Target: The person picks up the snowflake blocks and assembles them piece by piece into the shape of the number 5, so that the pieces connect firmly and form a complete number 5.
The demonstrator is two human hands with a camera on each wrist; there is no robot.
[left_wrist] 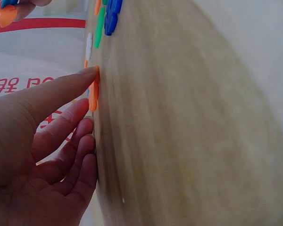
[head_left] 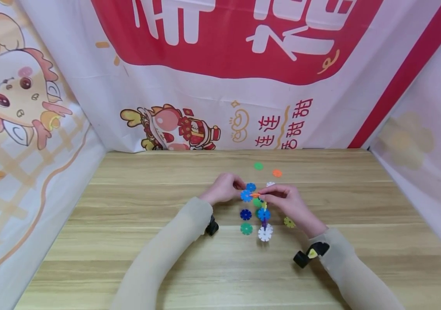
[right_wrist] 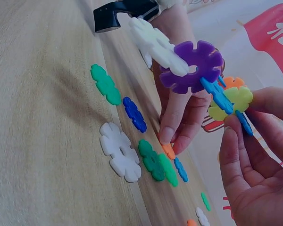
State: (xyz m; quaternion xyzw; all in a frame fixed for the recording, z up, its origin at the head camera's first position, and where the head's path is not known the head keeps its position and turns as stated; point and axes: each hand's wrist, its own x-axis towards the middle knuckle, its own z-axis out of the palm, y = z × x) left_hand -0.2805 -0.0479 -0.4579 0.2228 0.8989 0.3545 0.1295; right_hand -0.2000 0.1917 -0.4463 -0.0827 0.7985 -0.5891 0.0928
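My right hand (head_left: 288, 201) pinches a chain of interlocked notched plastic discs above the table. In the right wrist view the chain has a white disc (right_wrist: 158, 47), a purple disc (right_wrist: 192, 66), a blue disc (right_wrist: 217, 95), a yellow disc (right_wrist: 231, 102) at the fingertips, and more blue and orange pieces behind. My left hand (head_left: 225, 189) is low at the tabletop, left of the chain. Its thumb and a finger pinch an orange disc (left_wrist: 94, 92), seen edge-on in the left wrist view. The head view hides that disc behind the hand.
Loose discs lie on the wooden table (head_left: 127, 241): dark blue (head_left: 245, 214), green (head_left: 246, 228), yellow (head_left: 289, 222), blue (head_left: 250, 187), with several others farther back. A white disc (right_wrist: 120, 152) lies near the front. Printed cloth (head_left: 189, 86) hangs behind and at both sides.
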